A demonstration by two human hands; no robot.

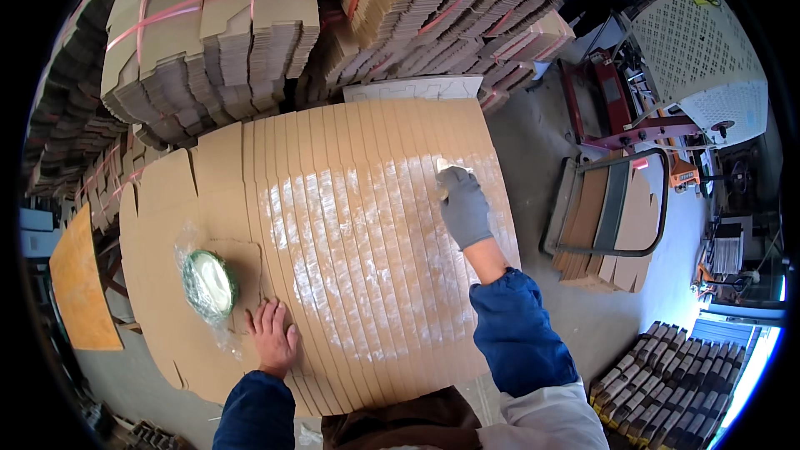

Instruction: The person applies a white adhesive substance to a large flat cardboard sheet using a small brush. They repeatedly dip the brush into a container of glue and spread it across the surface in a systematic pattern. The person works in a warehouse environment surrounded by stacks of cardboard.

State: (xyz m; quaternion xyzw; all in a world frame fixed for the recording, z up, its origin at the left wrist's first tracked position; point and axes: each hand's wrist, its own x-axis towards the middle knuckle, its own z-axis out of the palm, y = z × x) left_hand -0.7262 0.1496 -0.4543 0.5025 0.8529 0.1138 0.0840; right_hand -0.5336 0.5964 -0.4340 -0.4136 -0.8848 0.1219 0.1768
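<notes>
A fanned-out spread of flat cardboard blanks (pixel 333 158) lies in front of me, their overlapped edges streaked with wet white glue (pixel 350 225). My right hand (pixel 463 204), in a grey glove, is stretched out over the far right of the spread and holds a small pale brush or scraper (pixel 452 168) against the strips. My bare left hand (pixel 273 335) rests flat on the near left part of the blanks, fingers spread. A green round bowl of white glue (pixel 208 283), wrapped in clear plastic, stands just left of that hand on the cardboard.
Strapped bundles of folded cardboard (pixel 217 25) are stacked high behind the spread. A hand cart (pixel 608 217) with cardboard sheets stands on the concrete floor to the right. A white perforated machine cover (pixel 700 58) is at far right. An orange board (pixel 79 283) leans at left.
</notes>
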